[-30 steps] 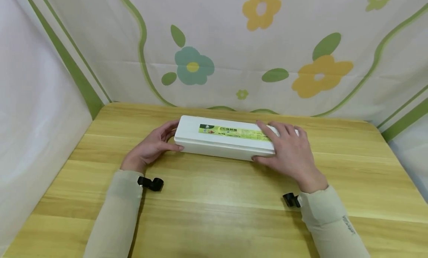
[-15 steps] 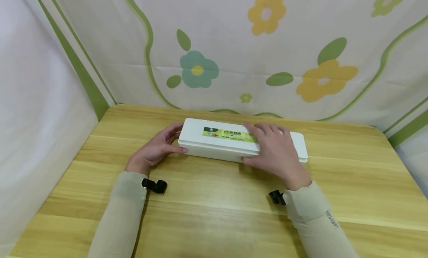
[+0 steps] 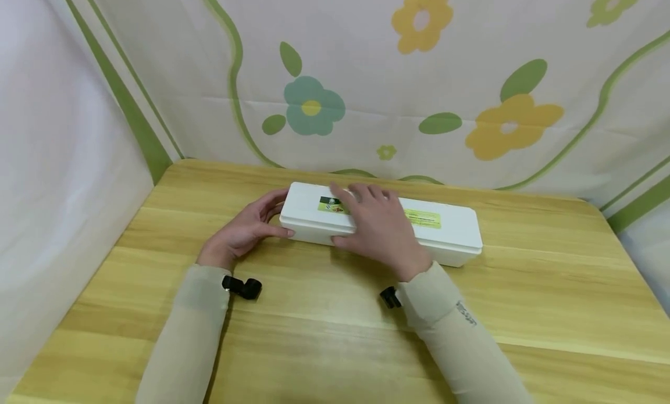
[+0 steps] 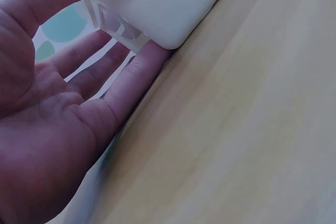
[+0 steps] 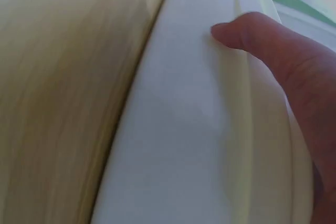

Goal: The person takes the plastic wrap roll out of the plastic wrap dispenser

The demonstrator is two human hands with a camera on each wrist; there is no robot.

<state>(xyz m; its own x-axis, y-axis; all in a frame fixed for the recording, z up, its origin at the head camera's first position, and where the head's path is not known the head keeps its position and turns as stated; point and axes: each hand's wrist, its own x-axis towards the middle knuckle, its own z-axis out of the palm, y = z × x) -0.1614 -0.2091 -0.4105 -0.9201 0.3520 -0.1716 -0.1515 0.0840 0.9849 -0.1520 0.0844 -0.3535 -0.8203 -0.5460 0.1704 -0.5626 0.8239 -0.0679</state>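
The long white rectangular plastic box lay on the far part of a pale yellow wood-grain tabletop, its length running left to right and its right end slightly nearer. A green-and-yellow printed label ran along its top, partly hidden by a hand. The tabletop's far corners were rounded, and a soft sheen showed on its near middle. Beyond the far edge hung a white fabric curtain printed with a blue-green flower, orange flowers and green leaves; more white cloth hung at the left.

Both forearms reached in from the near side in pale beige sleeves, each with a small black device at the inner cuff. The left hand held the box's left end in a half-open grip, thumb on the near face and fingers round behind; in the left wrist view the index finger sat low against that end, close to the tabletop. The right hand arched over the top near the middle, fingers spread across to the far edge, thumb bent against the near face, loosely clasping the box across its width. How firmly either hand pressed could not be told.
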